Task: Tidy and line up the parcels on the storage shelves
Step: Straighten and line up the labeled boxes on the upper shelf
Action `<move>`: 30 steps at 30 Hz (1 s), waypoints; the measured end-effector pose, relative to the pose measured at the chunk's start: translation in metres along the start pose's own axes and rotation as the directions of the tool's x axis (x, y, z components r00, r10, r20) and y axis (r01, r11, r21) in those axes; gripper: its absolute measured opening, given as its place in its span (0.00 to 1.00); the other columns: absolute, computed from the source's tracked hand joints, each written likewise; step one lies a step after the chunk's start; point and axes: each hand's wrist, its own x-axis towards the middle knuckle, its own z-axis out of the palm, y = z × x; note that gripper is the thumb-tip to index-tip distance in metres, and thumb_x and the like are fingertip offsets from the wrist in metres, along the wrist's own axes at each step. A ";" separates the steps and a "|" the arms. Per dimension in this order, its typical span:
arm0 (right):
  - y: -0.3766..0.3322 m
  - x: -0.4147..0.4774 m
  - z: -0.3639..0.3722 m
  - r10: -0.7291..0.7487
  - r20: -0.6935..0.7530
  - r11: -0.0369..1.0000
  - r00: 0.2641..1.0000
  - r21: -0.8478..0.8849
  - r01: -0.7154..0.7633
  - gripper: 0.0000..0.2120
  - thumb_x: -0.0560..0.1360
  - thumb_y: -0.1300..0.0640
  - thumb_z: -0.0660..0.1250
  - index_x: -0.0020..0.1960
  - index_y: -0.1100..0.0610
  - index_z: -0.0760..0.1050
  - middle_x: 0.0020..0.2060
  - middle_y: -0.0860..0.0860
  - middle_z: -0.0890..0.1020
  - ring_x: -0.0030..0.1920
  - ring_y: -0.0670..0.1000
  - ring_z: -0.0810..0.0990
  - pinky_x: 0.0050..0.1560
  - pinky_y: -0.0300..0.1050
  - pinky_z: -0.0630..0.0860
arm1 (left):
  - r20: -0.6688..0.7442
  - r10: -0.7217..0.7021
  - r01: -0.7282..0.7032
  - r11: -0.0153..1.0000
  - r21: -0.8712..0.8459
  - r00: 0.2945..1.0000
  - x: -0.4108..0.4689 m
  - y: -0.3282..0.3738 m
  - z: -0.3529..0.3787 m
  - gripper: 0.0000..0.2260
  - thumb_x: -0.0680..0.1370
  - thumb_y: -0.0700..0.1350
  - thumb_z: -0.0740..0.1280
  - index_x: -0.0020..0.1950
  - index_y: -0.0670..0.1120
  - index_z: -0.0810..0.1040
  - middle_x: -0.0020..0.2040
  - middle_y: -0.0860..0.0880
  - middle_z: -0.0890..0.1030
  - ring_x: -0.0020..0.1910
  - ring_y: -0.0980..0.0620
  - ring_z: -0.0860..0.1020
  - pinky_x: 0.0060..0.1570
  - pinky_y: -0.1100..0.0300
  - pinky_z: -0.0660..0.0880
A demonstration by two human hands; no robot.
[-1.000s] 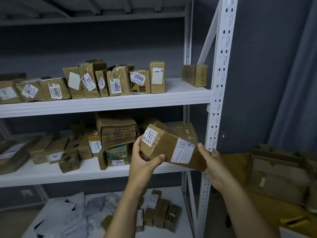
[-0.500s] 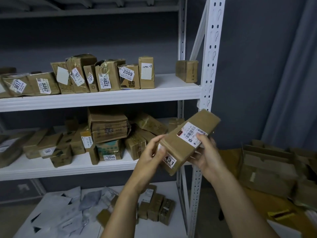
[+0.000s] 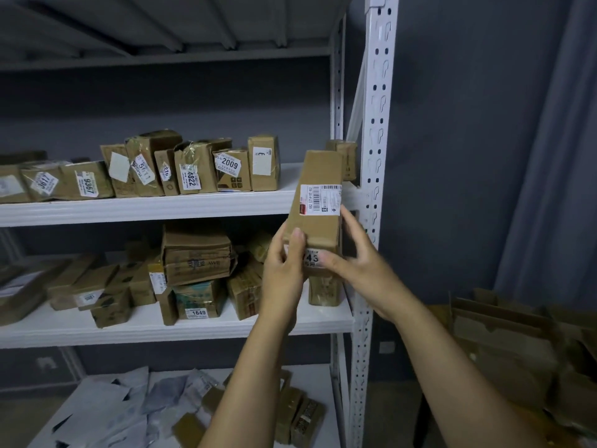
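Note:
A long brown parcel (image 3: 318,176) with a barcode label stands almost upright in front of the upper shelf's (image 3: 161,206) right end. My left hand (image 3: 284,270) grips its lower left edge, thumb on the front face. My right hand (image 3: 352,263) grips its lower right corner, fingers over a number sticker. A row of labelled parcels (image 3: 193,171) stands on the upper shelf, leaving bare board at the right. On the middle shelf (image 3: 161,328) lies a loose jumble of parcels (image 3: 197,257).
The white perforated upright (image 3: 376,156) stands just right of the held parcel. A small box (image 3: 345,156) sits at the upper shelf's back right. The bottom shelf holds grey mailer bags (image 3: 122,405) and small boxes (image 3: 297,412). Flattened cartons (image 3: 517,344) pile at the right.
Both hands have lifted the long parcel from the middle shelf and turned it from lying tilted to nearly upright, up toward the upper shelf's right end.

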 end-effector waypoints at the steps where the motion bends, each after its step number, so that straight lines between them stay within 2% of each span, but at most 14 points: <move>1: -0.004 0.007 -0.003 -0.015 -0.036 0.999 0.999 -0.038 0.014 0.40 0.70 0.42 0.73 0.73 0.31 0.55 0.71 0.37 0.67 0.69 0.42 0.69 0.68 0.54 0.70 | -0.026 0.005 -0.004 1.000 0.027 1.000 0.006 0.004 0.005 0.19 0.78 0.60 0.62 0.66 0.55 0.75 0.56 0.52 0.82 0.57 0.52 0.80 0.58 0.46 0.77; 4: -0.008 0.030 -0.015 -0.047 -0.091 0.989 0.995 -0.145 0.033 0.31 0.76 0.46 0.68 0.74 0.34 0.57 0.71 0.39 0.68 0.69 0.42 0.68 0.68 0.47 0.69 | -0.051 0.030 -0.024 0.993 0.115 0.998 0.023 0.010 0.020 0.15 0.80 0.56 0.61 0.64 0.54 0.76 0.55 0.53 0.82 0.55 0.55 0.80 0.56 0.50 0.78; 9: -0.005 0.064 -0.025 -0.069 -0.146 0.980 0.987 -0.196 0.039 0.24 0.78 0.47 0.65 0.71 0.35 0.62 0.68 0.41 0.72 0.67 0.47 0.72 0.65 0.55 0.73 | -0.045 0.109 -0.095 0.966 0.242 0.993 0.046 0.005 0.025 0.15 0.81 0.47 0.64 0.67 0.56 0.74 0.52 0.59 0.82 0.50 0.65 0.79 0.46 0.69 0.77; 13: -0.004 0.092 -0.024 -0.114 -0.193 0.977 0.975 -0.197 0.075 0.24 0.79 0.48 0.64 0.72 0.40 0.63 0.66 0.41 0.73 0.65 0.47 0.74 0.62 0.50 0.75 | -0.079 0.193 -0.152 0.918 0.367 0.978 0.078 0.003 0.011 0.17 0.79 0.45 0.67 0.67 0.53 0.76 0.57 0.56 0.82 0.53 0.65 0.78 0.53 0.68 0.76; 15: -0.002 0.108 -0.024 -0.120 -0.174 0.972 0.977 -0.219 0.080 0.24 0.79 0.49 0.65 0.72 0.40 0.62 0.65 0.43 0.73 0.63 0.47 0.76 0.54 0.41 0.78 | -0.106 0.258 -0.185 0.874 0.450 0.960 0.099 0.004 0.002 0.17 0.78 0.45 0.67 0.67 0.51 0.76 0.60 0.53 0.80 0.56 0.61 0.77 0.57 0.62 0.76; 17: 0.001 0.126 -0.027 -0.106 -0.141 0.968 0.984 -0.240 0.070 0.26 0.78 0.50 0.66 0.72 0.39 0.61 0.66 0.45 0.73 0.59 0.48 0.78 0.42 0.35 0.79 | -0.125 0.384 -0.242 0.768 0.593 0.915 0.123 0.006 -0.011 0.17 0.79 0.45 0.66 0.68 0.51 0.74 0.64 0.51 0.77 0.62 0.55 0.74 0.61 0.57 0.74; 19: 0.002 0.144 -0.031 -0.102 -0.127 0.948 0.987 -0.313 0.058 0.27 0.77 0.48 0.68 0.72 0.39 0.62 0.67 0.47 0.73 0.57 0.49 0.79 0.37 0.37 0.79 | -0.083 0.518 -0.297 0.605 0.739 0.851 0.151 0.012 -0.028 0.19 0.79 0.45 0.66 0.70 0.51 0.72 0.66 0.49 0.75 0.65 0.52 0.71 0.63 0.60 0.68; 20: 0.002 0.153 -0.033 -0.117 -0.124 0.922 0.985 -0.382 0.061 0.27 0.76 0.46 0.68 0.72 0.39 0.62 0.67 0.46 0.72 0.59 0.50 0.77 0.41 0.39 0.78 | -0.058 0.559 -0.306 0.535 0.787 0.827 0.166 0.017 -0.037 0.19 0.80 0.44 0.65 0.71 0.51 0.71 0.67 0.49 0.74 0.66 0.51 0.69 0.63 0.62 0.65; 22: 0.004 0.174 -0.037 -0.144 -0.116 0.853 0.983 -0.518 0.064 0.28 0.74 0.42 0.69 0.71 0.37 0.63 0.68 0.43 0.72 0.64 0.48 0.73 0.54 0.46 0.76 | 0.012 0.602 -0.323 0.412 0.852 0.799 0.197 0.028 -0.055 0.21 0.79 0.45 0.65 0.73 0.51 0.68 0.67 0.48 0.72 0.67 0.49 0.67 0.64 0.59 0.63; 24: 0.006 0.192 -0.039 -0.138 -0.103 0.800 0.985 -0.598 0.050 0.28 0.72 0.38 0.68 0.69 0.35 0.63 0.69 0.42 0.71 0.65 0.47 0.72 0.61 0.52 0.74 | 0.137 0.596 -0.369 0.288 0.884 0.791 0.228 0.036 -0.070 0.24 0.79 0.46 0.66 0.74 0.49 0.66 0.68 0.46 0.72 0.68 0.46 0.67 0.66 0.54 0.63; 26: 0.009 0.208 -0.039 -0.134 -0.092 0.784 0.987 -0.619 0.049 0.28 0.71 0.38 0.69 0.69 0.35 0.64 0.71 0.43 0.69 0.68 0.48 0.69 0.66 0.55 0.70 | 0.287 0.517 -0.444 0.208 0.872 0.806 0.255 0.041 -0.079 0.26 0.78 0.46 0.67 0.76 0.49 0.64 0.70 0.45 0.70 0.69 0.45 0.67 0.67 0.51 0.64; 28: 0.012 0.220 -0.039 -0.131 -0.097 0.780 0.987 -0.624 0.042 0.28 0.72 0.41 0.69 0.70 0.37 0.65 0.73 0.42 0.65 0.71 0.48 0.66 0.70 0.53 0.66 | 0.394 0.404 -0.484 0.145 0.863 0.825 0.275 0.043 -0.083 0.28 0.79 0.49 0.65 0.77 0.50 0.60 0.73 0.46 0.68 0.70 0.45 0.66 0.69 0.49 0.64; 30: 0.015 0.230 -0.037 -0.111 -0.107 0.786 0.988 -0.618 0.021 0.27 0.74 0.43 0.69 0.70 0.38 0.64 0.73 0.42 0.66 0.70 0.48 0.67 0.68 0.51 0.67 | 0.457 0.336 -0.509 0.084 0.856 0.824 0.287 0.044 -0.085 0.28 0.79 0.52 0.64 0.77 0.52 0.59 0.74 0.48 0.67 0.71 0.46 0.66 0.70 0.46 0.62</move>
